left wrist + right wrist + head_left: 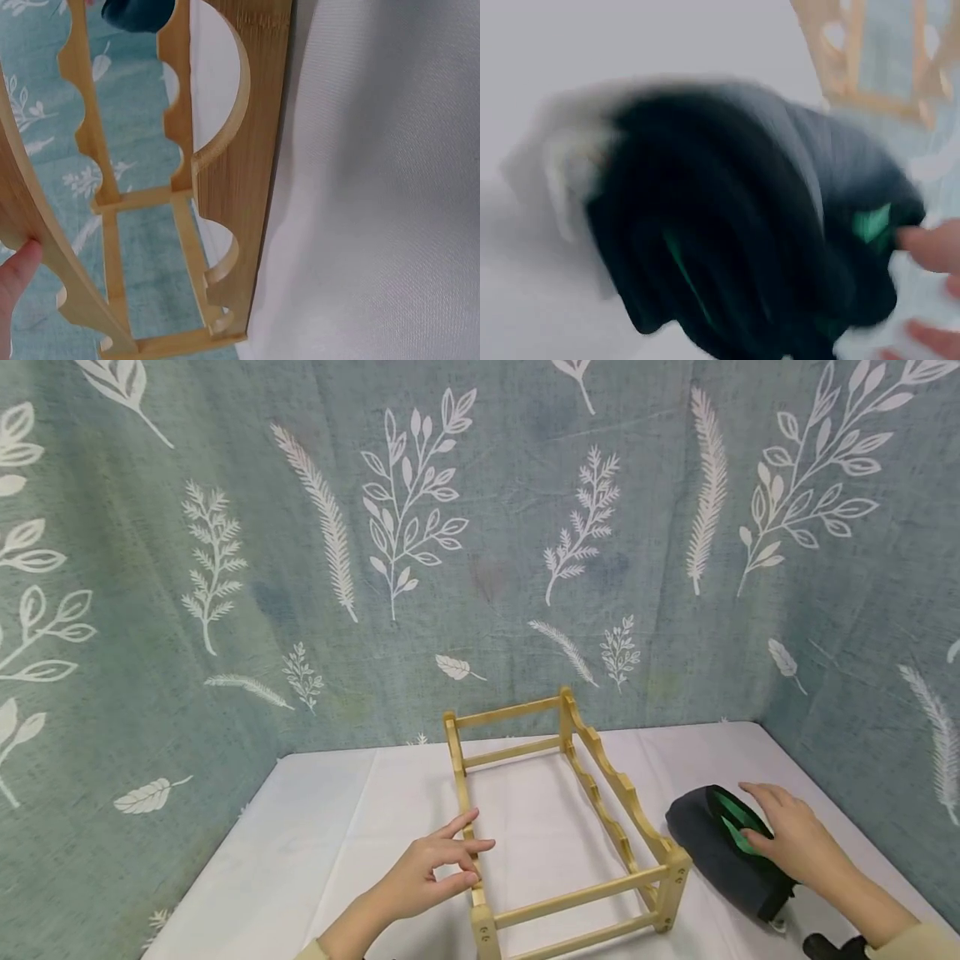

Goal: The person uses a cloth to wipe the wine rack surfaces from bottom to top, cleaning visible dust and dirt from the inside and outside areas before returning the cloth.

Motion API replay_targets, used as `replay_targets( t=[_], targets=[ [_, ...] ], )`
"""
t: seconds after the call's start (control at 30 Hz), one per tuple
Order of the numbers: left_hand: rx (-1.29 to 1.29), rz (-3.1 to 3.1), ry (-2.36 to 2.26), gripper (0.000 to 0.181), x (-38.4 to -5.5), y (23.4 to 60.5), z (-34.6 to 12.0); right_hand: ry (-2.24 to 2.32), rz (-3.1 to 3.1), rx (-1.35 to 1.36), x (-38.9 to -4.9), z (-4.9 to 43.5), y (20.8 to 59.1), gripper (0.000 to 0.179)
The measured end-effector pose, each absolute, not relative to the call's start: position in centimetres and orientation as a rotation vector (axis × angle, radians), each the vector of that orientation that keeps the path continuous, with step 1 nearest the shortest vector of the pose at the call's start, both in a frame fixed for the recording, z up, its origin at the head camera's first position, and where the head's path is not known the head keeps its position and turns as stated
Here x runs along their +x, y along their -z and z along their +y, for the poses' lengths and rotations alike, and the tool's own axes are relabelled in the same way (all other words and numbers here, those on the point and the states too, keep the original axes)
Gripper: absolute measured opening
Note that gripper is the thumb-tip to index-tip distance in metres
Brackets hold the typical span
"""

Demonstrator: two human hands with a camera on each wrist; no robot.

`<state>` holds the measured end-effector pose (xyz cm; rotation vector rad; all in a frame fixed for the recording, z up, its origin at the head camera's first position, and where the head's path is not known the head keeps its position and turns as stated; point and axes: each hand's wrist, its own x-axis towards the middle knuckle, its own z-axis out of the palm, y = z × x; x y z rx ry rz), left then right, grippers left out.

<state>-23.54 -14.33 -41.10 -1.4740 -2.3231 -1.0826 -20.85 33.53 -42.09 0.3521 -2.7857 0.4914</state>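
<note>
A light wooden rack with scalloped side rails stands on the white-covered table. My left hand is at its left rail, fingers spread loosely; in the left wrist view one fingertip touches a scalloped rail. To the right of the rack lies a dark rolled fabric bundle showing a bright green lining at its opening. Over that opening is my right hand, thumb and fingers apart, the thumb against the green edge. The right wrist view shows the bundle's dark layers blurred, with fingertips beside it.
The white tablecloth spreads out around the rack. Teal curtains with white leaf prints close in the back and both sides. A small black object shows at the bottom right, beside my right sleeve.
</note>
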Motion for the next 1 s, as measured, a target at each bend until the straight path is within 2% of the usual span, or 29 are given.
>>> replay_targets(
  t=[0.1, 0.2, 0.4, 0.5, 0.8, 1.0],
  targets=[
    [-1.469, -2.317, 1.085, 0.012, -23.6, 41.0, -14.5, -0.212, -2.537, 0.580, -20.3, 31.4, 42.6, 0.058],
    [-1.477, -2.306, 1.084, 0.013, -23.8, 41.0, -14.5, -0.148, -2.601, 0.650, -20.2, 30.4, 43.8, 0.058],
    [-1.485, -2.306, 1.088, 0.013, -23.7, 41.0, -14.2, -0.439, -3.023, 0.373, -21.0, 32.2, 45.6, 0.089],
    [-1.479, -2.313, 1.080, 0.012, -23.6, 41.0, -14.2, -0.530, -3.098, 0.305, -21.6, 33.4, 46.0, 0.095],
    [-1.465, -2.318, 1.078, 0.012, -23.5, 41.0, -14.3, -0.645, -3.076, 0.236, -22.6, 35.2, 45.7, 0.081],
    [-1.475, -2.296, 1.052, 0.012, -23.6, 41.3, -14.3, -0.852, -2.971, 0.277, -21.1, 34.8, 43.5, 0.073]
  ],
)
